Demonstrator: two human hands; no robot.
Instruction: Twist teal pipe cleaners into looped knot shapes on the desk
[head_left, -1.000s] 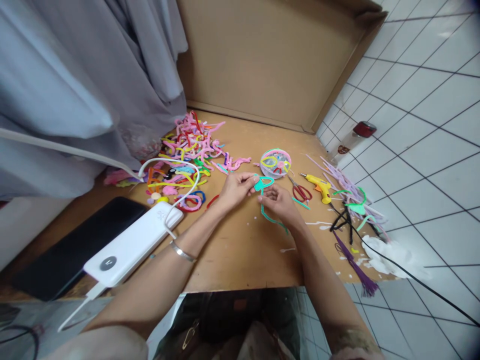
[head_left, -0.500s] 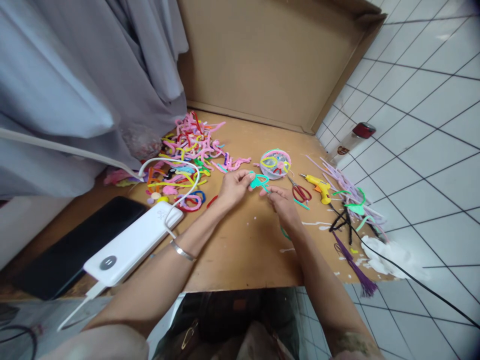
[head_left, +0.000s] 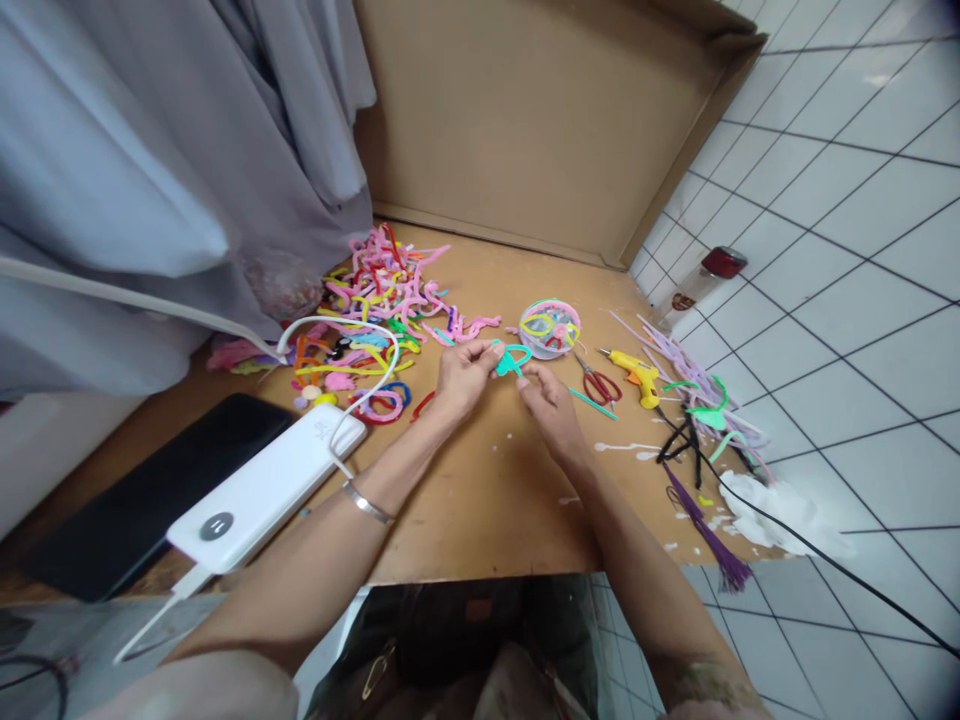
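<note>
Over the middle of the table, my left hand (head_left: 466, 378) pinches a teal pipe-cleaner shape (head_left: 513, 359) with a loop on its right side. My right hand (head_left: 551, 402) is closed at the lower right end of the same teal piece, its thumb and fingertips together. Behind the hands stands a round clear container (head_left: 550, 329) with yellow and pink loops on it. Red-handled scissors (head_left: 601, 387) lie just right of my right hand, beside a straight teal strip (head_left: 594, 404).
Tangled pipe cleaners (head_left: 390, 290) are heaped at the back left. A white power bank (head_left: 262, 485) and black phone (head_left: 161, 490) lie at the left. A yellow glue gun (head_left: 636, 376), lilac stems (head_left: 675, 365), purple tassel (head_left: 709, 535) and bottle (head_left: 694, 290) are at the right.
My right hand has moved slightly left, closer to my left hand. The teal piece has shifted slightly left, and the teal strand that hung below my right hand no longer shows.
</note>
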